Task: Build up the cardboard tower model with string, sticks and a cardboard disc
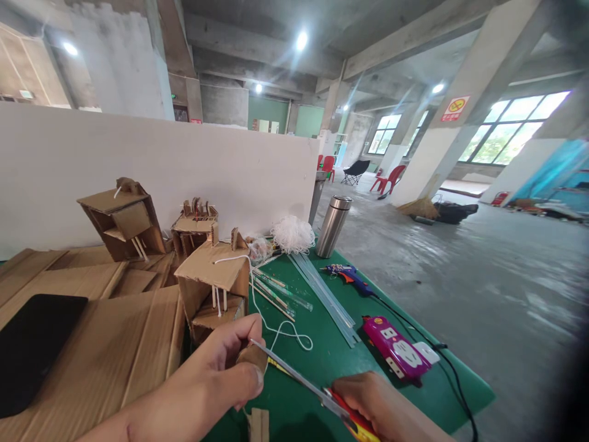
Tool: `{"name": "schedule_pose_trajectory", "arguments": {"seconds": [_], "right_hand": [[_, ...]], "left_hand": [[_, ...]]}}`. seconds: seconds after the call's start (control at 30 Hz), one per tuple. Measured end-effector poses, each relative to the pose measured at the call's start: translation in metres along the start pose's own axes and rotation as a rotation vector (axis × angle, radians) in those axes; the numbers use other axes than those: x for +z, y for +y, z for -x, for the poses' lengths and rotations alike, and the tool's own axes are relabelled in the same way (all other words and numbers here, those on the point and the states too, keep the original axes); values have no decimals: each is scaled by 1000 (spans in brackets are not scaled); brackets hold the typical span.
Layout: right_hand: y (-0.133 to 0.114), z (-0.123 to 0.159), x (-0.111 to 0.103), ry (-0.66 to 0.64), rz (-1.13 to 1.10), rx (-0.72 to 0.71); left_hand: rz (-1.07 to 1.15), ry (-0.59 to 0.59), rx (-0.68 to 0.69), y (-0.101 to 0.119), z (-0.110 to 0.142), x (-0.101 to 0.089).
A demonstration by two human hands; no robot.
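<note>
Over the table (pixel 317 336), left hand (pixel 221 371) grips cardboard (pixel 254 356) (right hand (pixel 380 402), scissors (pixel 307 385))

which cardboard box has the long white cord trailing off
The front box, nearest the left hand; its cord curls over the green table. The left box and back box trail none.

The person's left hand (pixel 230 362), at lower centre of the frame, is bare, with a broad, rounded thumb and slender fingers. The left forearm (pixel 151 405), also bare, widens smoothly toward the lower left; a short, thin, dark reddish mark (pixel 128 430) lies on its skin near the bottom edge. The right hand (pixel 368 399), at lower right of centre, is bare, with rounded knuckles. The bare right forearm (pixel 414 423) is visible only in part, cut off by the bottom edge.
</note>
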State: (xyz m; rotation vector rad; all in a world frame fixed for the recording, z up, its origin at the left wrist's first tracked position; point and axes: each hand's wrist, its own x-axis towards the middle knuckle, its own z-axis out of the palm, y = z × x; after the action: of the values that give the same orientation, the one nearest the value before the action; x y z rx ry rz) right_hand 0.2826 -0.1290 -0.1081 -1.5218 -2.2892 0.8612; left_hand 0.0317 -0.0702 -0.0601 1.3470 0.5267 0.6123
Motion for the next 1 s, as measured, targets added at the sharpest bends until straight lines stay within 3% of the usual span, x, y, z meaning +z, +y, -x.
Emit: {"name": "schedule_pose_trajectory", "arguments": {"seconds": [0.13, 0.43, 0.63, 0.83, 1.0], "right_hand": [[8, -3, 6, -41, -42, 32], [15, 0, 12, 24, -154, 82], [19, -1, 7, 202, -96, 175], [38, -46, -6, 445, 203, 422], [49, -99, -19, 563, 280, 531]], "left_hand": [[14, -13, 11, -3, 0, 0], [27, 3, -20, 1, -1, 1], [12, -3, -9, -2, -6, 1], [22, 70, 26, -17, -10, 4], [-422, 238, 105, -40, -11, 0]]}}
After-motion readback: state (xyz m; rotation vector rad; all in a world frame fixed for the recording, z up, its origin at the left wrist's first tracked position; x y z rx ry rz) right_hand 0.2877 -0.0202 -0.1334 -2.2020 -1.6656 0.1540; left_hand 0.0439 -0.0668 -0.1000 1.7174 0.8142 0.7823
